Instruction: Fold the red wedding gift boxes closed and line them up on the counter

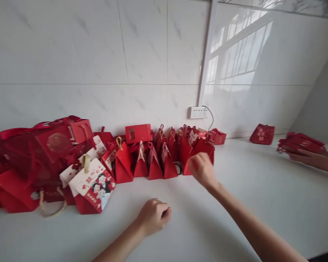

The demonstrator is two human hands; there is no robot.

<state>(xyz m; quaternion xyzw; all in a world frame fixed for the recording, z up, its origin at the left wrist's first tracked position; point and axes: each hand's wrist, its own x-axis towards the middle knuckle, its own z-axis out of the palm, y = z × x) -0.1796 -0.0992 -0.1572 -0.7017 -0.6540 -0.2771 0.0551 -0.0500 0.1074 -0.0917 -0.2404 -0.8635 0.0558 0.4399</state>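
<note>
My left hand point(154, 216) hovers at or rests on the white tabletop point(180, 225), its fingers curled into a loose fist with nothing showing in them. Farther forward, my right hand point(203, 169) is closed in front of a red gift box point(188, 153) at the right end of a row. Its fingertips are hidden and slightly blurred, so I cannot tell whether it touches or grips the box. Left of it stand several red triangular gift boxes point(155, 165) with loop handles. A white-and-red box printed with a cartoon couple point(100, 191) sits nearer on the left.
Dark red gift bags point(54, 143) pile up at the far left, with a rope handle point(53, 213) in front. Another person's hand point(311, 160) lies on dark red bags point(303, 143) at right. A lone red box point(262, 134) stands near the tiled wall, right of a socket strip point(198, 112).
</note>
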